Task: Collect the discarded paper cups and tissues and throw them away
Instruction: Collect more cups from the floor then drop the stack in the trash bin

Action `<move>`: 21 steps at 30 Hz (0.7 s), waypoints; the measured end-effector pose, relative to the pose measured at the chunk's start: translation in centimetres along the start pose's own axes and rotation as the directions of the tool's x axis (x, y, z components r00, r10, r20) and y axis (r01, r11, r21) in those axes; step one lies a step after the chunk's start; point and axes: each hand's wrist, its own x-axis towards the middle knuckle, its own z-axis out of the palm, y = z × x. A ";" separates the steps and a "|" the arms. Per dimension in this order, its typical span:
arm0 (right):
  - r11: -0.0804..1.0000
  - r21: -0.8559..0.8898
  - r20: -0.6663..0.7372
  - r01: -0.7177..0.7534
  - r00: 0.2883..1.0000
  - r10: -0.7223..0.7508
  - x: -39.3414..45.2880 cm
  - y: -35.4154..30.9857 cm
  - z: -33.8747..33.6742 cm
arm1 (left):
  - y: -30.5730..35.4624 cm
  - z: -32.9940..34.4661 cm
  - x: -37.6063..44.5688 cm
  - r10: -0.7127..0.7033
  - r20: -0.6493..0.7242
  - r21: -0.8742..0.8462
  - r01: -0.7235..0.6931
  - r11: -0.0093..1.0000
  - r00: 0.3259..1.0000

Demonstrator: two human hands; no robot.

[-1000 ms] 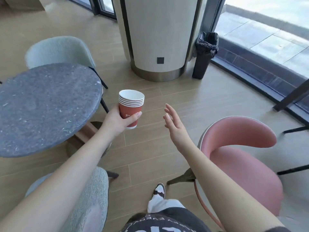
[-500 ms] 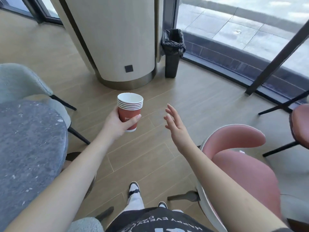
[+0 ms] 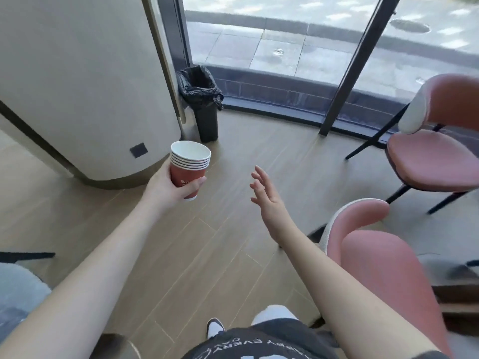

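Observation:
My left hand [image 3: 166, 186] grips a stack of several nested red paper cups [image 3: 188, 169] with white rims, held upright above the wooden floor. My right hand [image 3: 267, 196] hovers to the right of the cups with fingers spread and holds nothing. A black trash bin [image 3: 203, 102] lined with a black bag stands ahead, beside the round column and close to the window. No tissues are visible.
A wide beige column [image 3: 85, 81] fills the upper left. A pink chair [image 3: 381, 250] is close on my right and a second one [image 3: 435, 156] stands further right by the window frame. A grey chair edge [image 3: 18, 294] shows at lower left.
The view has swung right and forward: the grey table has left the frame and the trash bin is nearer. My left hand still holds the cup stack; my right hand stays empty.

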 end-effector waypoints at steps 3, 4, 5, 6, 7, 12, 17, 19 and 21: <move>1.000 -0.018 -0.070 -0.018 0.997 0.017 1.9 -0.3 -1.0 | 1.3 2.6 4.4 0.066 0.093 -0.030 -0.063 0.998 0.993; 1.000 -0.023 -0.094 -0.020 0.995 0.018 2.6 -0.4 -1.7 | 1.7 3.8 5.7 0.079 0.130 -0.046 -0.073 0.996 0.988; 0.999 -0.022 -0.124 -0.024 0.992 0.021 3.3 -0.5 -2.6 | 2.0 5.1 7.0 0.086 0.172 -0.064 -0.076 0.995 0.981; 0.999 -0.018 -0.157 -0.030 0.987 0.027 4.1 -0.6 -3.6 | 2.4 6.6 8.1 0.092 0.216 -0.077 -0.077 0.994 0.972; 0.999 -0.011 -0.191 -0.037 0.981 0.034 4.9 -0.6 -4.6 | 2.9 8.1 9.3 0.100 0.262 -0.081 -0.081 0.993 0.960; 0.999 0.037 -0.334 -0.011 0.942 0.023 9.7 -0.5 -10.4 | 5.7 15.8 16.0 0.152 0.418 -0.101 -0.120 0.988 0.896; 0.993 0.114 -0.457 -0.017 0.887 0.068 14.0 -1.5 -15.9 | 9.9 21.7 22.9 0.156 0.515 -0.064 -0.144 0.988 0.843; 0.994 0.109 -0.479 -0.022 0.875 0.072 15.3 -1.8 -17.9 | 11.4 24.0 25.2 0.164 0.549 -0.073 -0.149 0.986 0.820; 0.993 0.114 -0.498 -0.040 0.862 0.091 16.2 -2.0 -19.7 | 12.9 26.5 27.0 0.176 0.590 -0.090 -0.152 0.984 0.788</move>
